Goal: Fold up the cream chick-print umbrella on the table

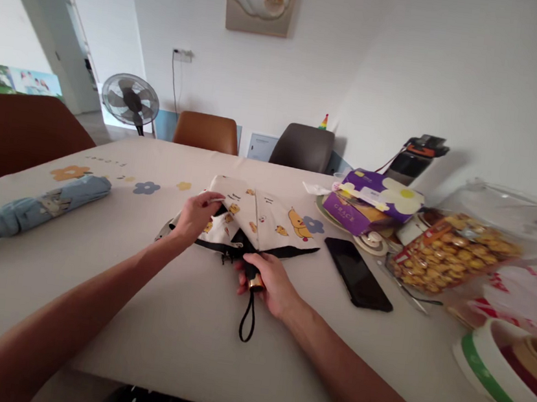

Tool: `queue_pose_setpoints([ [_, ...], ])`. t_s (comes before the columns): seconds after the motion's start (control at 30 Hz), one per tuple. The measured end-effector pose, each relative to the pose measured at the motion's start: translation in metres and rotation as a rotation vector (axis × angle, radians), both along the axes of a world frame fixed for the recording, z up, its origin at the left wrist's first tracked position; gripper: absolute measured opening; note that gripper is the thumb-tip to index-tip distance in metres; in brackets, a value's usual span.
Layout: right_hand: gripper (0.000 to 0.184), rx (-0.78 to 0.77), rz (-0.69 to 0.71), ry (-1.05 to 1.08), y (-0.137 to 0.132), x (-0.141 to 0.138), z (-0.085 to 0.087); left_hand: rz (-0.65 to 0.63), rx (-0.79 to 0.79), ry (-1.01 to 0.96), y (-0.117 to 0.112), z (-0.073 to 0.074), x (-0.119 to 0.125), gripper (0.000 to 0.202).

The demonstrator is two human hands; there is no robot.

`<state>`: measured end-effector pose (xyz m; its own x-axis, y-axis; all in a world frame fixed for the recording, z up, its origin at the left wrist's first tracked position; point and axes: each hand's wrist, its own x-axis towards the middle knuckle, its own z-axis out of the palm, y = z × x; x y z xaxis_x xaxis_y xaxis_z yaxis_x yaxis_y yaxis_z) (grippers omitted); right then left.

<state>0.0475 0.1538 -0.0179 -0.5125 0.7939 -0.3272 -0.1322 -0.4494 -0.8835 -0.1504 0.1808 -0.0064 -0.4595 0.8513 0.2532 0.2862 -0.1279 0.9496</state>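
A cream folding umbrella point(271, 217) with yellow cartoon prints lies loosely folded on the table, its panels spread and a black underside showing. My right hand point(271, 283) is wrapped round its short black handle, which has a gold band and a wrist loop point(247, 319) hanging toward me. At the canopy's left side, my left hand point(197, 215) pinches the edge of a cream panel between thumb and fingers. Part of the umbrella's ribs shows dark near the handle; the rest is covered by fabric.
A blue folded umbrella point(47, 203) lies at the left. To the right are a black phone point(358, 274), a purple tissue box point(370, 204), a tub of round snacks point(458, 250) and tape rolls point(501, 379). Chairs point(207, 131) and a fan point(131, 100) stand beyond the table.
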Motion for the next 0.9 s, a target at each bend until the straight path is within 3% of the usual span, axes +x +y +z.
queue_pose_setpoints([
  [0.1, 0.013, 0.009, 0.006, 0.023, 0.001, 0.000, -0.001, 0.104, 0.079, -0.148, -0.007, 0.007, -0.010, 0.032],
  [0.17, 0.016, -0.006, 0.007, 0.047, 0.003, 0.000, -0.002, 0.094, -0.045, -0.145, -0.014, 0.003, -0.019, 0.033],
  [0.23, 0.023, -0.049, -0.009, 0.061, 0.004, 0.000, -0.002, 0.005, -0.237, -0.048, -0.020, -0.007, -0.027, 0.034],
  [0.3, 0.029, -0.079, -0.033, 0.051, 0.005, 0.000, -0.001, -0.050, -0.366, 0.090, -0.024, -0.017, -0.033, 0.036],
  [0.37, 0.028, -0.072, -0.052, 0.030, 0.006, 0.000, 0.000, -0.015, -0.382, 0.281, -0.026, -0.023, -0.034, 0.035],
  [0.47, 0.025, -0.039, -0.064, 0.003, 0.005, -0.001, 0.000, 0.142, -0.229, 0.687, -0.031, -0.018, -0.026, 0.041],
  [0.53, 0.023, -0.031, -0.069, -0.013, 0.005, -0.001, 0.000, 0.165, -0.056, 0.933, -0.037, -0.010, -0.014, 0.050],
  [0.6, 0.023, -0.019, -0.068, -0.022, 0.005, -0.002, -0.001, 0.035, 0.088, 1.069, -0.041, -0.003, 0.000, 0.051],
  [0.7, 0.023, -0.004, -0.066, -0.028, 0.004, -0.003, -0.001, -0.231, 0.218, 1.118, -0.039, 0.001, 0.019, 0.047],
  [0.8, 0.022, -0.003, -0.081, -0.029, 0.003, -0.003, 0.001, -0.406, 0.274, 1.066, -0.028, -0.005, 0.028, 0.040],
  [0.9, 0.025, -0.035, -0.081, -0.029, 0.004, -0.002, 0.004, -0.499, 0.261, 0.915, -0.020, -0.010, 0.029, 0.023],
])
